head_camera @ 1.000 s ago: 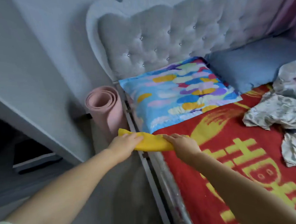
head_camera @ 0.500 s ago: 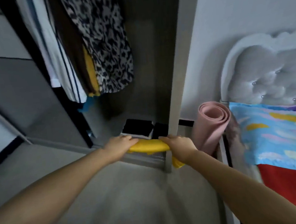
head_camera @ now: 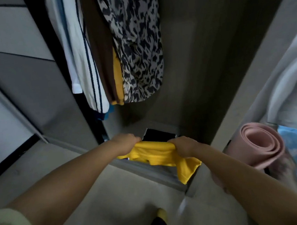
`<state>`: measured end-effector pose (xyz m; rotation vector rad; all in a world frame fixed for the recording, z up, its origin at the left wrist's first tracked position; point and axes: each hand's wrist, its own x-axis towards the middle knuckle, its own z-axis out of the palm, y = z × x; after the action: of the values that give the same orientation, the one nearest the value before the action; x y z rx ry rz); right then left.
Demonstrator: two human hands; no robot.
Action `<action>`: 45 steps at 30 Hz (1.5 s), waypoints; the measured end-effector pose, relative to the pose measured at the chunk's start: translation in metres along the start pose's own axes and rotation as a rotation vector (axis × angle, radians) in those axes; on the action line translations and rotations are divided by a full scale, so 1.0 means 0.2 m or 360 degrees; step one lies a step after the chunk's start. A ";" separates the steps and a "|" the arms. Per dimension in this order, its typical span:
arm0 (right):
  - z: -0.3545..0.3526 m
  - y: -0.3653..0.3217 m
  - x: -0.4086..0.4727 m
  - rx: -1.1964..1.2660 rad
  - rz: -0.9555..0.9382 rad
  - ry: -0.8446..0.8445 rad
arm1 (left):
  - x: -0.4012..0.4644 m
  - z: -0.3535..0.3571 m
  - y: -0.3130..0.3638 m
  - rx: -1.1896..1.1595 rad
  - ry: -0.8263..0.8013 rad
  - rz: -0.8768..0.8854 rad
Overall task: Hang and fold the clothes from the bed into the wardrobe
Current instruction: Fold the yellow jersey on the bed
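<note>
At the wardrobe (head_camera: 203, 67) floor edge, left hand (head_camera: 124, 144) & right hand (head_camera: 184, 146) each have fingers curled round a yellow garment (head_camera: 157, 154), stretched btwn them, one corner drooping at 5 o'clock. Black folded item (head_camera: 158, 134) just behind at 12. Hanging clothes (head_camera: 134, 46) above; pink rolled mat (head_camera: 259, 144) at 3.

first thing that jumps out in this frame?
The yellow garment, gripped at its two ends by the left hand and the right hand at the foot of the open wardrobe, one corner drooping over the wardrobe's front edge. Above it hangs a black-and-white patterned garment beside a white one with dark stripes. A rolled pink mat stands to the right.
</note>
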<state>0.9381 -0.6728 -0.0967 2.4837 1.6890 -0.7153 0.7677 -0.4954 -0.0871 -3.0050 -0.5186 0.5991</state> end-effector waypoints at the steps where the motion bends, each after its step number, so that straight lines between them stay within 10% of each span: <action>1: -0.02 0.04 0.10 0.0006 0.0000 -0.0054 | 0.09 -0.01 -0.04 -0.0016 -0.0044 0.0007; 16: -0.26 0.57 1.15 0.0156 0.0229 -0.0172 | 1.32 0.05 -0.54 -0.0241 -0.0256 0.0149; 25: 0.34 1.03 1.96 0.0025 0.0402 0.0103 | 2.35 0.70 -0.68 -0.0275 -0.0129 0.0337; 35: 1.34 1.25 2.53 -0.0205 0.0568 0.0385 | 2.87 1.64 -0.68 -0.0066 0.0629 0.0690; 39: 1.66 1.17 2.50 -0.0229 0.0565 0.0216 | 2.79 1.99 -0.65 0.0190 0.0102 0.0496; 45: 1.81 1.10 2.39 -0.0329 0.0508 -0.0010 | 2.71 2.20 -0.66 0.0223 0.0334 0.0633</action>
<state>1.1504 -0.4540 -0.6572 2.5110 1.2456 -0.4874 1.0307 -0.2056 -0.6798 -2.9968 0.1313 0.3075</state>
